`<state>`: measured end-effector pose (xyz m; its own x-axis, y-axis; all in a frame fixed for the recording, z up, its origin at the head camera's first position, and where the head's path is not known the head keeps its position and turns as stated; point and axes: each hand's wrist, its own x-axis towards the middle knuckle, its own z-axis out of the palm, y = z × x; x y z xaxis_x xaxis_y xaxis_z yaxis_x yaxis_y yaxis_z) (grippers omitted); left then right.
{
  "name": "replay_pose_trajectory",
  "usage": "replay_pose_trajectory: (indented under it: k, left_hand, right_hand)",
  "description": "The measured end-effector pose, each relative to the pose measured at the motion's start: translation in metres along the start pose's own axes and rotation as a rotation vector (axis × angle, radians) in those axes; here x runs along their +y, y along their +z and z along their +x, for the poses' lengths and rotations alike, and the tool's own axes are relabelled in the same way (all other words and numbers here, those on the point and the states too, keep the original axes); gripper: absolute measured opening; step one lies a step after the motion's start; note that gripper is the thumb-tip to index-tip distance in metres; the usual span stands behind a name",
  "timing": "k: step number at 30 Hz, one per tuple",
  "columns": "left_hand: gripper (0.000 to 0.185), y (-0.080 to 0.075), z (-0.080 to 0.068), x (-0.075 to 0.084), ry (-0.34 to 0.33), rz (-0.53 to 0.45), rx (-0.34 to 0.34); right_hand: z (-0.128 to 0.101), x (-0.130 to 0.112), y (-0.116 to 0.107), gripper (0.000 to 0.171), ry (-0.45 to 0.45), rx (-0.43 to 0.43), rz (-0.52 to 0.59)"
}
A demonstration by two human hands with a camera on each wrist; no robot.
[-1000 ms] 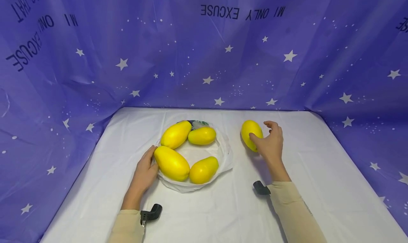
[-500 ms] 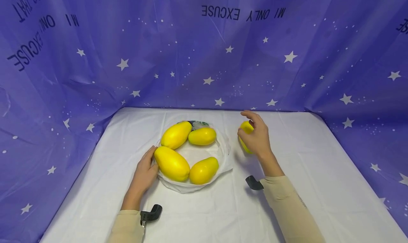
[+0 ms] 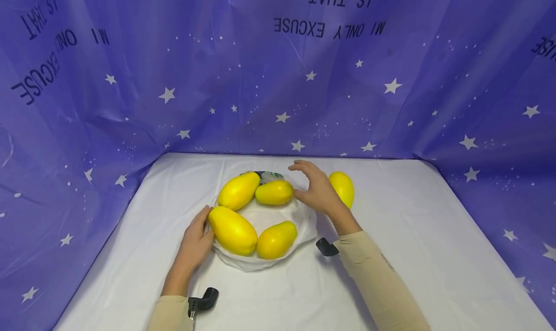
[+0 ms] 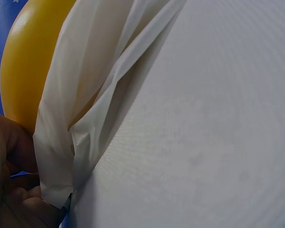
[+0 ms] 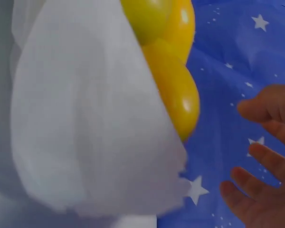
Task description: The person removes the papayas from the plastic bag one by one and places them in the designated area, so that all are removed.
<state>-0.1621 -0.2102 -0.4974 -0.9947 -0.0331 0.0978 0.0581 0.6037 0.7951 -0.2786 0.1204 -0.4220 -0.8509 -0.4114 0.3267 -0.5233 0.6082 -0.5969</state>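
Several smooth yellow fruits, which look like papayas, sit in a ring inside the mouth of a white plastic bag. The large front-left fruit lies beside my left hand, whose thumb and fingers hold the bag's edge in the left wrist view. My right hand hovers over the bag's right rim with spread, bent fingers and holds nothing. Its thumb tip is close to the small back fruit; whether they touch, I cannot tell. Partly behind that hand, another yellow fruit stands on the table outside the bag.
A white cloth covers the table. Purple curtains with white stars and lettering hang behind and on both sides. Black camera mounts stick out from both wrists.
My right hand has moved left from the lone fruit to the bag's right rim, leaving that fruit on the table. My left hand stays in place. The head view has tilted slightly upward.
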Motion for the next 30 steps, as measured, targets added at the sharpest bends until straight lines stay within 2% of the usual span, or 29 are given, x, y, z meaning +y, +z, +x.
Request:
replay_pose_trajectory:
  k: [5, 12, 19, 25, 30]
  left_hand:
    - [0.056, 0.000, -0.002, -0.001, -0.008, -0.001, -0.001]
    - [0.058, 0.000, -0.002, -0.001, -0.002, -0.010, 0.000]
    - [0.058, 0.000, -0.002, -0.002, 0.004, -0.005, 0.003]
    - [0.057, 0.001, -0.003, -0.003, 0.002, 0.004, 0.009]
    - [0.056, 0.001, 0.000, -0.003, 0.010, 0.001, 0.013]
  right_hand:
    - [0.005, -0.004, 0.016, 0.062, -0.028, -0.102, 0.007]
    - [0.008, -0.009, 0.030, 0.064, -0.045, -0.178, 0.015]
    - [0.005, -0.005, 0.040, 0.066, -0.025, -0.204, -0.049]
    - [0.001, -0.002, 0.046, 0.062, 0.027, -0.229, -0.053]
    - [0.002, -0.002, 0.046, 0.057, 0.035, -0.214, -0.039]
